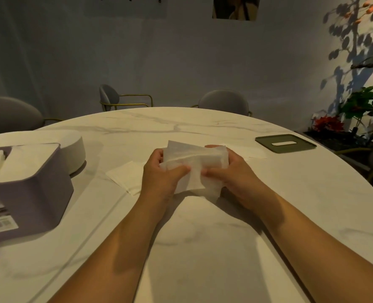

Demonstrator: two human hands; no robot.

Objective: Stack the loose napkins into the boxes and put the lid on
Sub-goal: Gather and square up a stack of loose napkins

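Both hands hold a soft bundle of white paper napkins (195, 165) above the centre of the white marble-patterned round table (203, 248). Left hand (159, 173) and right hand (235, 173) each curl fingers round one end, thumbs pressing the front. Loose flat white napkin (124, 173) lies on table just left of the hands. Lavender plastic tissue box (28, 189), open, napkins inside, far left. Dark green slotted rectangular lid (285, 143) lies far right, well apart from box.
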